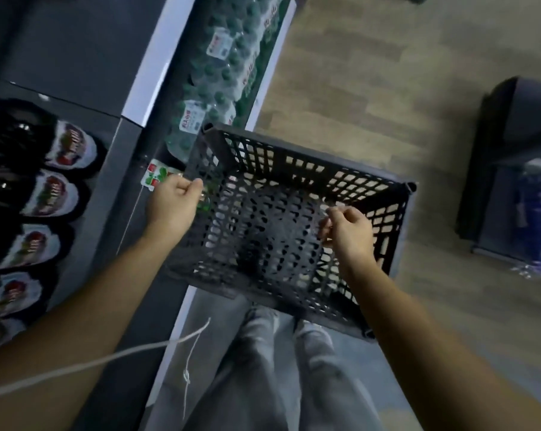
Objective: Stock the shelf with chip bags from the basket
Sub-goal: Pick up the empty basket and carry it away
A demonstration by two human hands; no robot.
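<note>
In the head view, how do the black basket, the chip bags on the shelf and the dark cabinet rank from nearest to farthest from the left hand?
1. Black basket: the left hand grips its left rim.
2. Chip bags: on the shelf, to the left.
3. Dark cabinet: far right, across the floor.

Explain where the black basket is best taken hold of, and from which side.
Take the black basket by its top rim on two opposite sides, coming down from above. It stands open side up, and its lattice walls leave holes just under the rim to hook into. The left hand curls at the left rim.
</note>
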